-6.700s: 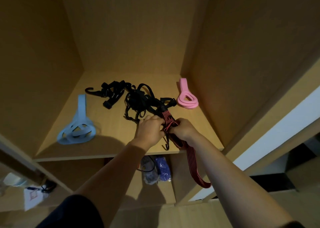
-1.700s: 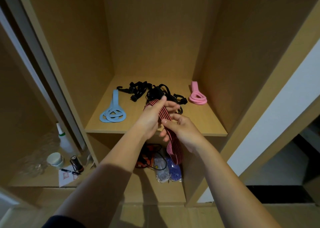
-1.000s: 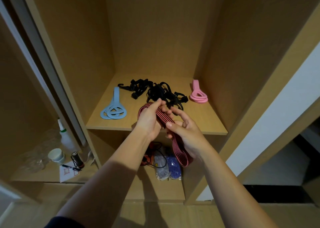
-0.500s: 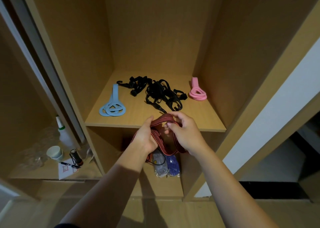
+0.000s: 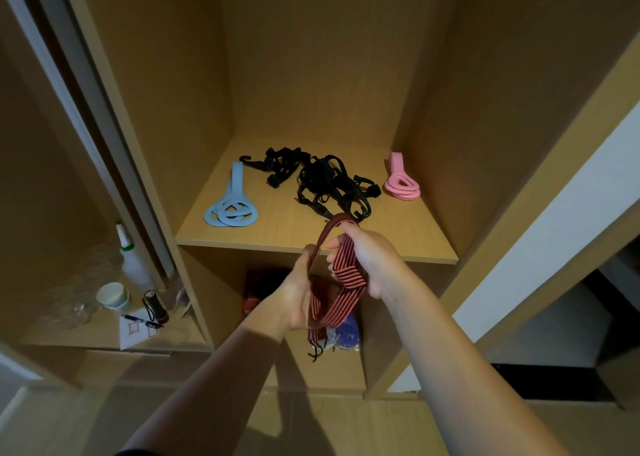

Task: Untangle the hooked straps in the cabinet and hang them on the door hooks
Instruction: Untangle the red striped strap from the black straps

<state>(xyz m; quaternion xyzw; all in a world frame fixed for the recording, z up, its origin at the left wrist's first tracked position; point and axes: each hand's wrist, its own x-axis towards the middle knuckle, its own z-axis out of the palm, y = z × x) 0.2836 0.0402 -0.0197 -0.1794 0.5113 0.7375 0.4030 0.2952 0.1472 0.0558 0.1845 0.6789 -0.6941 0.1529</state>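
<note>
**Head view**

1. Edges and room: The shelf (image 5: 277,237) is closed by a wall on the left, a wall on the right and a back panel. Its front edge is open toward the person. Bare board shows along that front edge. Both grips work in front of the edge, apart from the walls.

2. Strap and grips: The red strap (image 5: 346,282) is off the shelf and gathered in loops between the two grips.
   - The left grip (image 5: 294,296) has its fingers curled round the lower loops.
   - The right grip (image 5: 374,261) holds the upper folds, and one loop arches over its fingertips.
   - A dark hooked end hangs below the left grip.

3. On the shelf: The black straps (image 5: 325,185) lie tangled at mid-shelf, just behind the right grip. The blue strap (image 5: 230,209) lies at the left, well apart from the pink strap (image 5: 401,185), which lies beside the right wall.

4. Materials: The red strap is flat webbing with dark lengthwise stripes. The blue and pink straps are flat, smooth coiled bands. The shelf is matt wood-grain board.
</note>
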